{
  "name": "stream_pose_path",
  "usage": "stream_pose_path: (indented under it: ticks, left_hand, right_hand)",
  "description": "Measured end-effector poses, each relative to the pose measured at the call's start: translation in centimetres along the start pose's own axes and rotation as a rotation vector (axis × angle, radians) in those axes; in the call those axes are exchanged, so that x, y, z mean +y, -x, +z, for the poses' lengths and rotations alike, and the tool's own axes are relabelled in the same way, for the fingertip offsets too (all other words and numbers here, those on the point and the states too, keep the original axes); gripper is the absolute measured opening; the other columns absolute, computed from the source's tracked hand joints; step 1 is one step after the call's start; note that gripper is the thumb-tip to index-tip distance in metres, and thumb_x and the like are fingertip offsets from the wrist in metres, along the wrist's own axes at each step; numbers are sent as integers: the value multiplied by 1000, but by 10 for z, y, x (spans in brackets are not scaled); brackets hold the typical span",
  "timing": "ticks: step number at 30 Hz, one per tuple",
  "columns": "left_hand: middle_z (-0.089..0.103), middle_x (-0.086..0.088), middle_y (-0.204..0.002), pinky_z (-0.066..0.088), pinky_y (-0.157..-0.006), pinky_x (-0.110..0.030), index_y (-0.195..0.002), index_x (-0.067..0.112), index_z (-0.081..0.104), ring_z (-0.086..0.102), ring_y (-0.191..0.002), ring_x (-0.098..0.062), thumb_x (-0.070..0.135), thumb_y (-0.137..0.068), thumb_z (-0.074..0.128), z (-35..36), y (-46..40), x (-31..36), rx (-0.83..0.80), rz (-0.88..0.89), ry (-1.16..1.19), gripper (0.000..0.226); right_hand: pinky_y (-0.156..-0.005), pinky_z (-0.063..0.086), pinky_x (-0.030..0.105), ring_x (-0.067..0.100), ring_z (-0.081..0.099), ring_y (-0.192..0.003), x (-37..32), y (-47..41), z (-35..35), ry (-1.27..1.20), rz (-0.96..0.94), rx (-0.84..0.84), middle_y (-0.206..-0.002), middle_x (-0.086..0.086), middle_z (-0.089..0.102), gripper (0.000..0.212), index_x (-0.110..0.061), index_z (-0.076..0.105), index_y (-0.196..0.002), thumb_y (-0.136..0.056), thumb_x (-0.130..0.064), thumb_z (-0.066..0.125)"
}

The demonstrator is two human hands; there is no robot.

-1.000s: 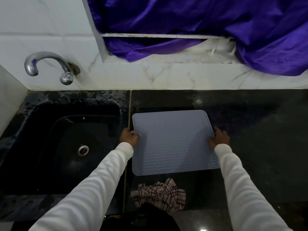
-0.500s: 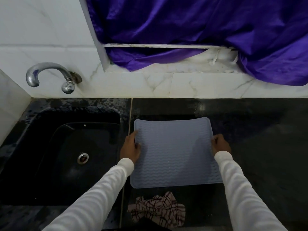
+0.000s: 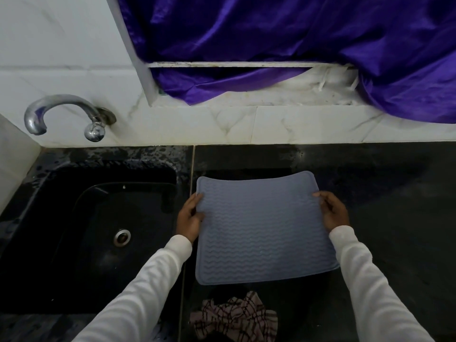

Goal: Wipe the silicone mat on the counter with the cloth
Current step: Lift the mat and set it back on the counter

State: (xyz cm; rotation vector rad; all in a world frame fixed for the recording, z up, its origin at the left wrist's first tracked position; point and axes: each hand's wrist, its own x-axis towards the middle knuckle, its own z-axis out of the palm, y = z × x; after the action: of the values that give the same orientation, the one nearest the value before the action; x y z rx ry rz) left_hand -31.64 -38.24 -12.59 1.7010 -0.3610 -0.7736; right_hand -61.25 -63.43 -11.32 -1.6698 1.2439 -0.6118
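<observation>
**A:** What are the hands doing?

**B:** The left hand point(image 3: 189, 218) grips the left edge of the silicone mat point(image 3: 261, 228). The thumb lies on top and the fingers curl under the edge. The right hand point(image 3: 333, 211) grips the right edge the same way, fingers curled round it. Both arms wear white sleeves point(image 3: 365, 280).

**A:** What does the mat look like?

**B:** It is gray-blue and square, with round corners and little wavy lines all over it. Its far edge bows up in the middle, so it does not lie flat there. I cannot tell if the near edge touches the counter.

**A:** Where is it?

**B:** Over the black counter point(image 3: 385, 193), just right of the seam beside the sink. It sits about halfway between the counter's back edge and front edge.

**A:** And the cloth?

**B:** The cloth point(image 3: 234, 317) is a crumpled one with white and dark checks. It lies on the counter by the front edge, just in front of the mat's near edge. No hand touches it.

**A:** What is to the left?

**B:** A black sink point(image 3: 49, 243) with a shiny metal drain point(image 3: 122, 237) in the bottom. Its rim by the wall has wet spots. A curved metal tap point(image 3: 64, 114) sticks out of the white wall point(image 3: 61, 45) above it.

**A:** And behind the counter?

**B:** A white marble ledge point(image 3: 271, 122) runs along the back edge. Above it hangs a shiny purple cloth cover point(image 3: 296, 33), and it droops down onto the ledge near the right corner.
</observation>
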Motion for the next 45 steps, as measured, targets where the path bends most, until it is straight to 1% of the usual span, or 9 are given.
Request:
stream_pose_path:
  ticks: [5, 12, 17, 22, 25, 32, 37, 42, 45]
  left_hand:
    - [43, 8, -146, 42, -106, -31, -130, 14, 63, 41, -136, -17, -18, -84, 47, 5, -2, 21, 5, -34, 212, 58]
    - [46, 8, -148, 41, -111, -47, -126, 23, 67, 46, -134, -20, -12, -85, 51, -8, -30, 35, -18, -40, 340, 56]
    - [44, 4, -150, 41, -111, -47, -129, 23, 65, 46, -134, -22, -13, -85, 51, -14, -69, 46, -13, -20, 326, 59]
    - [42, 6, -152, 39, -113, -41, -133, 18, 62, 43, -136, -17, -18, -85, 48, -2, -107, 55, -24, -2, 256, 62]
    - [40, 6, -153, 39, -112, -40, -133, 17, 60, 42, -137, -17, -20, -84, 46, 4, -126, 60, -22, 0, 223, 63]
    - [35, 1, -155, 38, -106, -26, -140, 9, 52, 37, -139, -19, -20, -87, 48, 3, -167, 54, -58, 3, -82, 61]
    - [34, -8, -155, 30, -117, -35, -140, 12, 51, 34, -142, -25, -9, -87, 59, -4, -181, 28, -120, 110, -531, 58]
    - [32, -7, -155, 28, -115, -29, -143, 15, 49, 33, -142, -24, -5, -88, 58, -5, -181, 23, -120, 151, -618, 59]
    - [32, -5, -155, 30, -115, -31, -143, 16, 49, 34, -141, -23, -6, -88, 58, -4, -178, 22, -97, 190, -630, 60]
  right_hand:
    - [-93, 46, 27, 12, 58, -110, -19, -6, -2, -175, 0, -28, -126, 2, 60, 33, -19, 70, -110, -96, 1, 47]
    - [-97, 44, 18, 3, 52, -118, -29, -30, 3, -268, -42, -40, -133, -3, 56, 36, -20, 64, -122, -98, -1, 46]
    - [-99, 42, 21, 11, 51, -122, -37, -65, 15, -262, -52, -34, -135, -3, 55, 39, -19, 62, -127, -97, 1, 47]
    - [-91, 40, 11, 12, 49, -122, -47, -101, 26, -254, -47, -36, -136, -1, 53, 39, -17, 60, -127, -97, 2, 45]
    - [-92, 41, 17, 15, 51, -119, -46, -121, 32, -238, -29, -34, -135, 1, 54, 39, -21, 60, -126, -98, 1, 44]
    - [-97, 41, 28, 19, 50, -118, -21, -151, 46, -159, 86, -42, -135, 5, 52, 39, -23, 61, -124, -99, 0, 43]
    - [-99, 43, 34, 26, 52, -118, -10, -160, 51, -36, 61, -36, -134, 9, 54, 36, -24, 63, -120, -98, -2, 45]
    - [-97, 38, 29, 23, 50, -116, -9, -158, 46, 139, -36, -65, -132, 11, 51, 35, -11, 60, -126, -96, 1, 46]
    - [-97, 36, 29, 31, 50, -117, -6, -158, 44, 237, -100, -74, -130, 18, 47, 36, -6, 57, -126, -92, 5, 52]
